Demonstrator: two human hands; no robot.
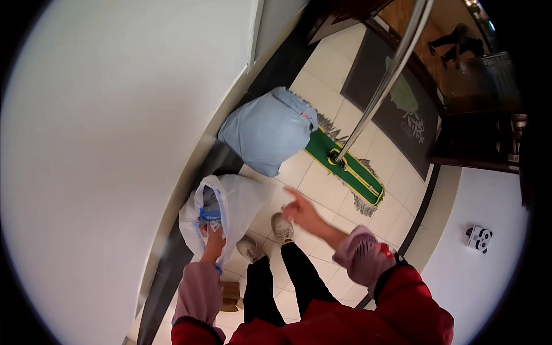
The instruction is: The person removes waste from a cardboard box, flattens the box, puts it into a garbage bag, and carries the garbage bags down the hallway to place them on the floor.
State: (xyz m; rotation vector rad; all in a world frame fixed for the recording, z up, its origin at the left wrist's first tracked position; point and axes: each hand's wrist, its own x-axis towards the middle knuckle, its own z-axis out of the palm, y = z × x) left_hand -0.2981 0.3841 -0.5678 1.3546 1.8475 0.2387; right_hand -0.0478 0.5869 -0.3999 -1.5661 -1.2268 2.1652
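1) The left hand (215, 238) reaches into the open mouth of a translucent white plastic bag (244, 198); its fingertips are lost among the contents, so I cannot tell whether they are closed on anything
2) Around those fingers, inside the rim, show a bright blue strip (211, 216) and a crumpled grey bundle (210, 198); what else lies under them is too small to make out
3) The right hand (302, 214) hangs free with nothing visible in it; the index finger is stretched out, the other fingers loosely bent and somewhat blurred
4) The white bag lies to the left of the right fingers; its mouth is at the left hand, and its body slants from there up and rightward, its far side just beside the right index fingertip; the left hand is plainly the nearer, being within the rim
5) Beyond the white bag stands a full, rounded blue-grey plastic bag (264, 129); it hides one end of a long green dust mop head with grey fringe (359, 185), whose long axis runs down to the right; a silver metal pole (384, 86) rises from it
6) Nearer the body, a small brown cardboard box (231, 290) sits beside the pale lace-up shoes (282, 227)
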